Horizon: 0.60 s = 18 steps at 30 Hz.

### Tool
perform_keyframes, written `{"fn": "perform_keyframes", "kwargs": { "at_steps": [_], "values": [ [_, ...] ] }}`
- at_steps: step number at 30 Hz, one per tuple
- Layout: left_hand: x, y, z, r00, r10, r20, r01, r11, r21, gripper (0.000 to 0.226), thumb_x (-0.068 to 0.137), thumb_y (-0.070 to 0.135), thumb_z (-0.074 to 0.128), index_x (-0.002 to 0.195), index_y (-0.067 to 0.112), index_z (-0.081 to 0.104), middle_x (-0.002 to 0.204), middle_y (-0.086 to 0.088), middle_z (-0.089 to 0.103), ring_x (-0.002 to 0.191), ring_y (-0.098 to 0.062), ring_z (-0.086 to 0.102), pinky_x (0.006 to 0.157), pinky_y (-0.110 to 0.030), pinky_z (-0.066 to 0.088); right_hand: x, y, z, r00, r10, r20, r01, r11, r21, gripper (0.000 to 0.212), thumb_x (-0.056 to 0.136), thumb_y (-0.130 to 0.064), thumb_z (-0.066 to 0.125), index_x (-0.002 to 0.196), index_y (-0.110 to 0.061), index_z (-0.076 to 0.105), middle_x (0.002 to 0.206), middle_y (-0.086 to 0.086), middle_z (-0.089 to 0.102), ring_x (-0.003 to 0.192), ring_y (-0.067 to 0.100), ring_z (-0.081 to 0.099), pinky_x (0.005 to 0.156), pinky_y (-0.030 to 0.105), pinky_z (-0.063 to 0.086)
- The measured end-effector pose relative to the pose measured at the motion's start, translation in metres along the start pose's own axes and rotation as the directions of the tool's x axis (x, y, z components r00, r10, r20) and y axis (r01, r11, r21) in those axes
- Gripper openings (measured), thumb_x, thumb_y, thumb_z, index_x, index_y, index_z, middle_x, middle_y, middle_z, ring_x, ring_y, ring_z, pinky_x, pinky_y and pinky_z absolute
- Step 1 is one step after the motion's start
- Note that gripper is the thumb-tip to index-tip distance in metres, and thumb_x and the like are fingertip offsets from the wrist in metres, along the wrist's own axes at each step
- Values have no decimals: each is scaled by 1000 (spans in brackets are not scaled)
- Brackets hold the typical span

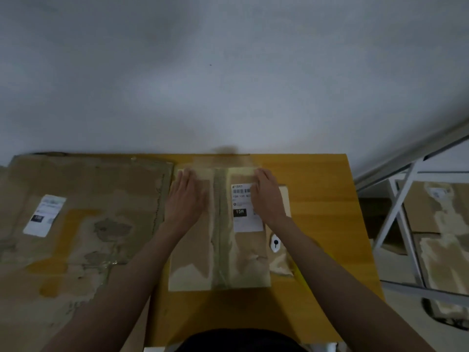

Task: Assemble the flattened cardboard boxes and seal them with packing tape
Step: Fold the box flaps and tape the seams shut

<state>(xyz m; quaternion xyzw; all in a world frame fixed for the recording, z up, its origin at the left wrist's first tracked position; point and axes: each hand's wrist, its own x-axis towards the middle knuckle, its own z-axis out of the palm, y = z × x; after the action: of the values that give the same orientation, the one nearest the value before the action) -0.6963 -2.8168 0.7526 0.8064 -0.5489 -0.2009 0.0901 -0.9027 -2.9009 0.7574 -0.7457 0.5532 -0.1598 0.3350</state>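
Small flattened box [218, 232] at frame centre on yellow table [317, 174], shipping label [245, 207] up, old tape strip along the centre seam; laid flat and square to the body, likely for opening out. Larger flattened cardboard [83, 212] waiting at left. Packing tape roll not seen. Left hand [186, 196] and right hand [267, 196] flat on the box's far end, either side of the seam, fingers straight and near together, pressing, clamped on nothing. Both arms extended forward, wrists low.

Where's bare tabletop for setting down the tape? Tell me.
Bare table lies right of the box, out to the table's right edge, and a patch between box and near edge. The left is crowded: flattened cardboard covers it. Both hands press the box.
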Motion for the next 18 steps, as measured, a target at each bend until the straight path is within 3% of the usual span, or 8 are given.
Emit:
{"fn": "perform_keyframes", "kwargs": {
  "at_steps": [5,7,9,13,15,18],
  "values": [
    [5,-13,-1,994,-104,-9,102,981,-165,62,106,33,39,157,5,19,167,-4,8,150,-24,18,118,-41,25,12,0,17,992,80,-93,-73,994,79,38,102,-5,42,139,1,47,145,11,43,132,25,41,100,21,33],
    [9,-16,0,991,-127,-44,113,966,-234,60,105,29,43,156,4,22,166,-5,13,150,-24,19,118,-36,23,16,1,20,977,134,-167,-112,984,135,33,100,-4,45,131,0,54,135,12,50,122,25,48,100,26,39],
    [15,-19,1,983,-169,-69,142,946,-291,58,105,24,46,155,3,27,164,-8,21,149,-25,23,119,-34,21,21,1,20,958,186,-219,-147,972,182,27,101,-6,47,124,-2,61,124,11,56,112,25,54,96,36,46],
    [23,-23,5,960,-264,-95,194,870,-454,53,103,17,49,153,7,34,144,-12,51,129,-29,49,107,-36,37,33,2,15,917,303,-259,-211,921,328,24,99,-8,55,118,-6,68,107,2,65,100,17,62,86,26,49],
    [28,-28,6,953,-289,-90,212,850,-482,53,103,21,48,153,10,35,132,-11,59,118,-30,56,94,-34,42,39,8,13,904,375,-206,-277,880,386,28,96,-6,57,122,-5,67,109,3,68,101,15,62,91,28,51],
    [36,-39,5,969,-229,-90,175,900,-399,55,103,27,50,153,11,34,144,-12,49,130,-31,47,102,-39,41,43,10,14,895,409,-180,-318,866,386,33,94,-7,61,127,-6,62,119,5,63,106,16,59,91,29,50]
  ]
}}
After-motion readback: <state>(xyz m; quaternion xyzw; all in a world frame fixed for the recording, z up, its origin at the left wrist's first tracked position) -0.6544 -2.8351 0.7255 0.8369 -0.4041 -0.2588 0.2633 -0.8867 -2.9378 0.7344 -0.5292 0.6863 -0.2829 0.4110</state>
